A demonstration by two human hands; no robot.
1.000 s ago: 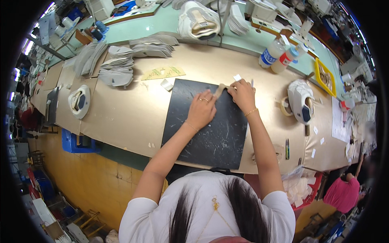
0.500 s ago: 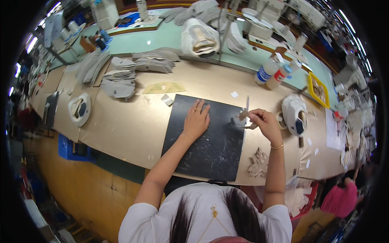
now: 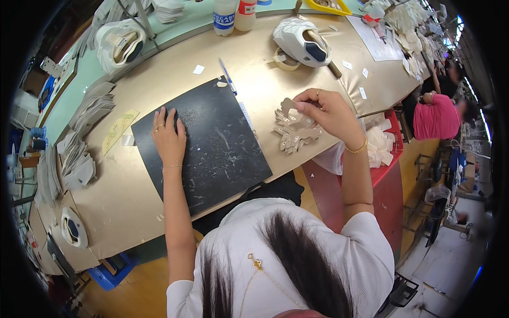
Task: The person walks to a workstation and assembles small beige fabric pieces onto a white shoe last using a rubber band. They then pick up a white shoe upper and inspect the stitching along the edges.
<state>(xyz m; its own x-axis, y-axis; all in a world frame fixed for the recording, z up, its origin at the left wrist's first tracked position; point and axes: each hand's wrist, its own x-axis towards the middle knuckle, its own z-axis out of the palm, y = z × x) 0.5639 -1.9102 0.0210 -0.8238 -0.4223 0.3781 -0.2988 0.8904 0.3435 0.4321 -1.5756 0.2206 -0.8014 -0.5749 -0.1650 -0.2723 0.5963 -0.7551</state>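
My left hand (image 3: 168,137) lies flat, fingers spread, on the left part of a scratched black cutting mat (image 3: 222,143). Thumb and fingers of my right hand (image 3: 330,112) pinch a small beige shoe piece (image 3: 289,106). It hangs over a pile of similar beige shoe pieces (image 3: 297,135) near the table's front edge, right of the mat. Whether it touches the pile I cannot tell. A blue-and-white pen-like tool (image 3: 227,76) lies at the mat's far right corner, with a tiny pale scrap (image 3: 221,84) beside it.
Beyond the pile sit a white shoe (image 3: 303,45) and a tape roll (image 3: 287,61). Two bottles (image 3: 224,18) stand at the back. Stacked grey pieces (image 3: 79,159) and a yellow template (image 3: 119,131) lie left. A red crate (image 3: 391,153) holds pale pieces below the table's right edge.
The view has swung to the right. My right hand has moved with the beige piece from the mat's right edge to above the pile. My left hand stays on the mat.
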